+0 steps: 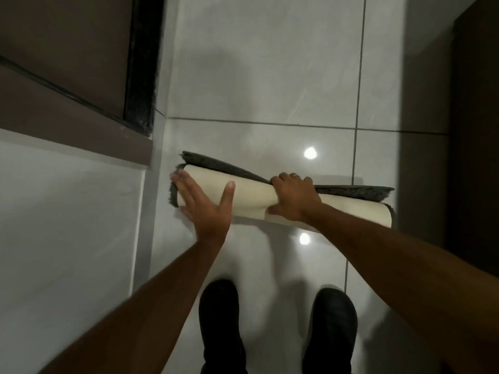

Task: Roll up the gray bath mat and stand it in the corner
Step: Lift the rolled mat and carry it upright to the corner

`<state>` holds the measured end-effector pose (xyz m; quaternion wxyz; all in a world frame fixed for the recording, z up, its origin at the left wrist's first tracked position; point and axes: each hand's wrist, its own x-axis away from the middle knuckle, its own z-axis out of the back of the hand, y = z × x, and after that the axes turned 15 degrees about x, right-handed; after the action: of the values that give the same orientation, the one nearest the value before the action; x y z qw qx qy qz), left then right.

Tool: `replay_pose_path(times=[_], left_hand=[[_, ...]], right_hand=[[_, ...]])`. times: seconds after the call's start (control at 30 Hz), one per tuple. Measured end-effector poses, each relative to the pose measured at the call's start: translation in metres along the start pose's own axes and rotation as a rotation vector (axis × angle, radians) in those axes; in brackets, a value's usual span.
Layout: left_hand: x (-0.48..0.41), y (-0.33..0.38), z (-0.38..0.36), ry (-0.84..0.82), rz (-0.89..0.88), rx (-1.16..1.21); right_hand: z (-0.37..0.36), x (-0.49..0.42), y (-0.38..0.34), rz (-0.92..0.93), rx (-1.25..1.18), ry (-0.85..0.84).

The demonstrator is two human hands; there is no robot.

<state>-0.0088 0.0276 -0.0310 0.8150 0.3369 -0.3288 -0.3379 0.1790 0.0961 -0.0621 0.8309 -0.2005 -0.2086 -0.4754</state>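
Note:
The gray bath mat (253,197) lies rolled into a tube across the tiled floor, its cream backing facing out and dark gray pile showing at both ends and along a loose flap behind. My left hand (205,203) rests flat with fingers spread on the roll's left end. My right hand (295,198) grips over the middle of the roll, fingers curled around the far side where the flap starts.
Glossy white floor tiles (259,76) stretch ahead. A white wall with a brown door frame (81,125) and black edge stands on the left. A dark door or cabinet (472,130) stands on the right. My two black shoes (275,327) are just behind the roll.

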Motion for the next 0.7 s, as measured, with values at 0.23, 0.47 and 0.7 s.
replay_pose_path(times=[0.23,0.47,0.7], left_hand=[[-0.042,0.193,0.011,0.040,-0.157,0.361],[-0.115,0.391,0.039,-0.499,-0.056,0.723],[-0.223,0.542,0.024,-0.579,-0.220,0.623]], right_hand=[[0.149,0.019,0.060,-0.245,-0.384,-0.027],[0.326,0.019,0.144,-0.176,-0.652,0.021],[0.479,-0.052,0.204,-0.099,-0.732,0.049]])
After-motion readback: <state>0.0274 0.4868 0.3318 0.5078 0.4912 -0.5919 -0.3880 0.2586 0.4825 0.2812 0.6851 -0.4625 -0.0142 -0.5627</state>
